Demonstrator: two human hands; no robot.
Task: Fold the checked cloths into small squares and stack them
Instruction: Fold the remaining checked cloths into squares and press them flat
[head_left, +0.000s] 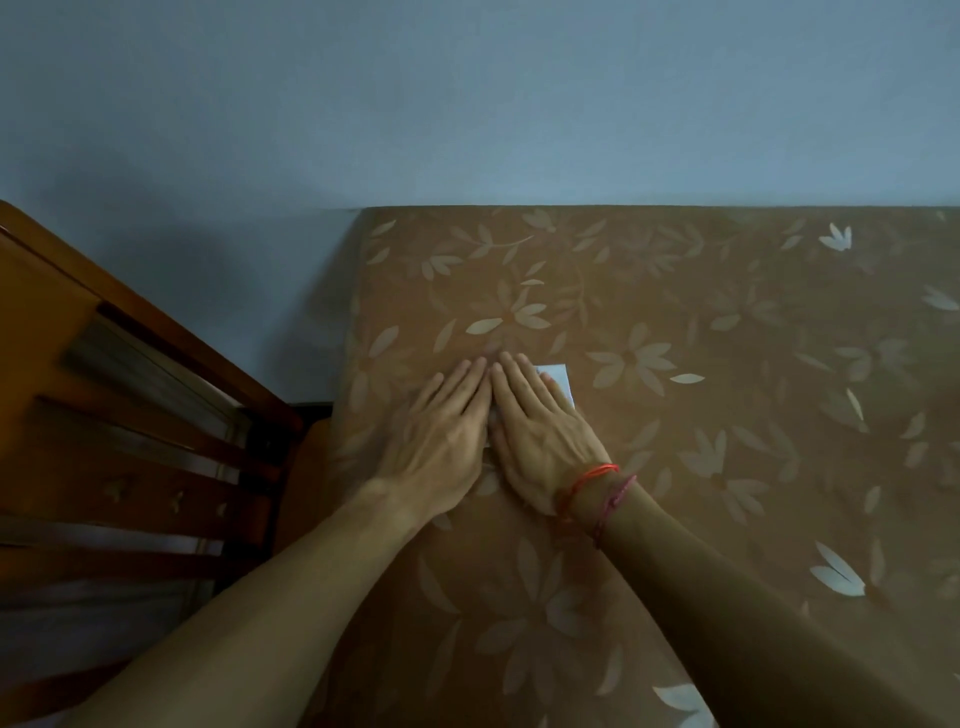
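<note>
A small pale folded cloth (558, 382) lies on the brown flowered tabletop (727, 415), mostly hidden under my hands; only its far right corner and a sliver between my hands show. No check pattern can be made out. My left hand (441, 436) lies flat with straight fingers beside it, on its left part. My right hand (540, 431) presses flat on the cloth, with red string bracelets on the wrist. The two hands touch along the index fingers.
A wooden chair (130, 415) with slats stands at the left, close to the table's left edge. A blue-grey wall (467, 104) runs along the table's far edge. The flowered cover stretches to the right and towards me.
</note>
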